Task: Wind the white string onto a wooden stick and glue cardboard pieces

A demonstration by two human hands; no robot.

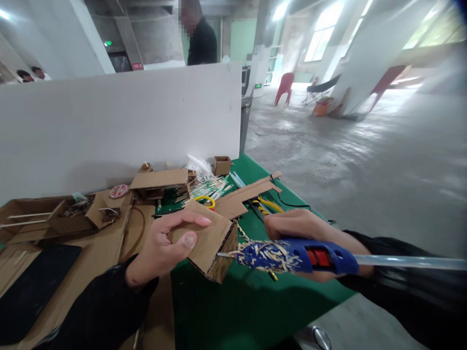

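In my left hand point(170, 243) is a small cardboard box point(207, 233), thumb and fingers pressed on its top panel. My right hand point(310, 231) is wrapped round a blue hot glue gun point(292, 255) whose front is caked with stringy dried bits. The gun's metal nozzle meets the box's right-hand edge, where the corrugated layers show. A clear glue stick point(412, 261) runs out of the gun's back end. Whether fresh glue is on the edge I cannot tell.
Beyond my hands on the green table point(204, 316) lie a cut cardboard strip point(237, 201), yellow-handled pliers point(268, 204), thin wooden sticks point(204, 189) and a small open box point(222, 166). Cardboard trays point(69, 214) and a black flat panel point(40, 287) sit left. A white board point(146, 116) stands behind; a person point(202, 39) is beyond.
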